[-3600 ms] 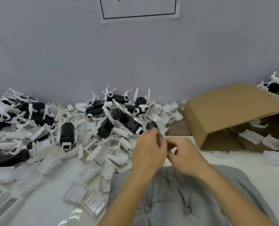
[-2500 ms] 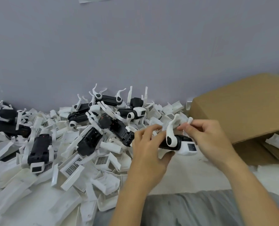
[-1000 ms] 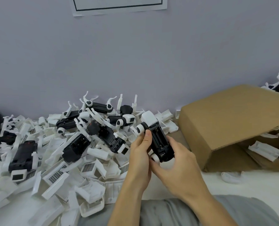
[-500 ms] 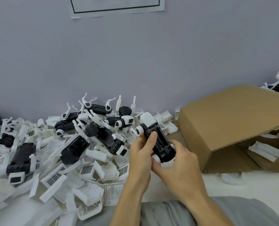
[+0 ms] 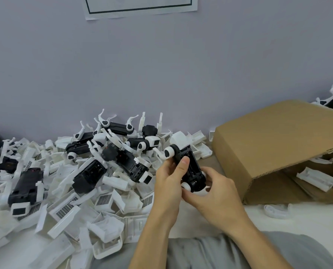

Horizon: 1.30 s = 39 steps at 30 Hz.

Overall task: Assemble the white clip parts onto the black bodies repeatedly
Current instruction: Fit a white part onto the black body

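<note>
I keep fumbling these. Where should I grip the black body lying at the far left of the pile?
Likely across the long flanks of the black body, coming from above: it lies flat, top exposed, with white clips crowding its right flank, so pinch mid-length.

Plain grey wall (image 5: 161, 65) bearing a paper sheet (image 5: 140, 6).

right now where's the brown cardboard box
In the head view the brown cardboard box lies tipped on its side at the right, against the wall, just right of the hands and the heap of white plastic parts.
</note>
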{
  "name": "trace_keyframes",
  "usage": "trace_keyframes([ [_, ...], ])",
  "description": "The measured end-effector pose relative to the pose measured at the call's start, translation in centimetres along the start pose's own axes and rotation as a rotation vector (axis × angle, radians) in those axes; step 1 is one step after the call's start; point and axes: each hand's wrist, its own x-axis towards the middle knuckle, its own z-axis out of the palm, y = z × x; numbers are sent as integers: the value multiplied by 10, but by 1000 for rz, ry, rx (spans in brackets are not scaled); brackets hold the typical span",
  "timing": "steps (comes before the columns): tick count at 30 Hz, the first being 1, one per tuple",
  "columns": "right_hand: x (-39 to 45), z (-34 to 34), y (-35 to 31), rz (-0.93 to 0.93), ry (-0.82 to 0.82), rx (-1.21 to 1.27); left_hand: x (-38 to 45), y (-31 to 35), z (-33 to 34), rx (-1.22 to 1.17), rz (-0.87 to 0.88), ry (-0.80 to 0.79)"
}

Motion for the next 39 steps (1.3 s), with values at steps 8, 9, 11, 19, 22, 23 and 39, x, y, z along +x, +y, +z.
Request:
trace_keyframes([
  [8,12,-22,-3,-51,-79,78,0,-1,0,172,146,-47],
  [9,12,-23,-5,-54,-55,153,-1,-2,1,227,170,-75],
  [11,12,-24,-9,-49,-61,297,-3,-3,3,330,197,-139],
  [19,17,-17,-7,55,179,195,-6,-11,6,603,246,-230],
  [22,17,-17,-8,17,239,107,-6,-11,6,598,229,-238],
  [23,16,-17,-8,17,252,97,-6,-10,7,595,221,-240],
  [39,11,-12,-13,30,18,418,-1,-5,7,365,338,-15],
])
